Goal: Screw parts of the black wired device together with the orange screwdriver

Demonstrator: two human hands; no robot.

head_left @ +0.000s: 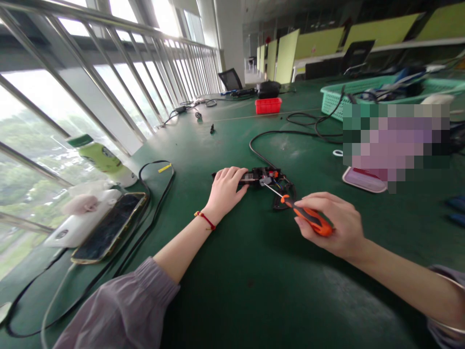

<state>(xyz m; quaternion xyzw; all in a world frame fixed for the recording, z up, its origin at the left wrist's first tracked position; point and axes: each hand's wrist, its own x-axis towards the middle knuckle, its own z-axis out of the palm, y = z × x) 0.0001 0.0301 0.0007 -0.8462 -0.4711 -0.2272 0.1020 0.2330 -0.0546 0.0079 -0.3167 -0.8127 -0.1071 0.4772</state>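
My left hand [227, 191] is closed over the left end of a black electronic device [259, 175], pressing it to the green table [225, 281]. The device lies opened up, with small coloured wires and inner parts showing on its right side. In my right hand [336, 223] is an orange and black screwdriver [308, 214], gripped by its handle. Its metal shaft slants up and left, and the tip meets a small grey part of the device. A black cable runs away from the device's far side.
At left lie a phone [111, 228], a white case-like object [83, 215], looped cables and a green-capped bottle [103, 160]. Farther back are a red basket [268, 105] and a green basket [334, 104] of cables. A blurred pinkish patch covers things at right. A metal railing [119, 29] borders the left.
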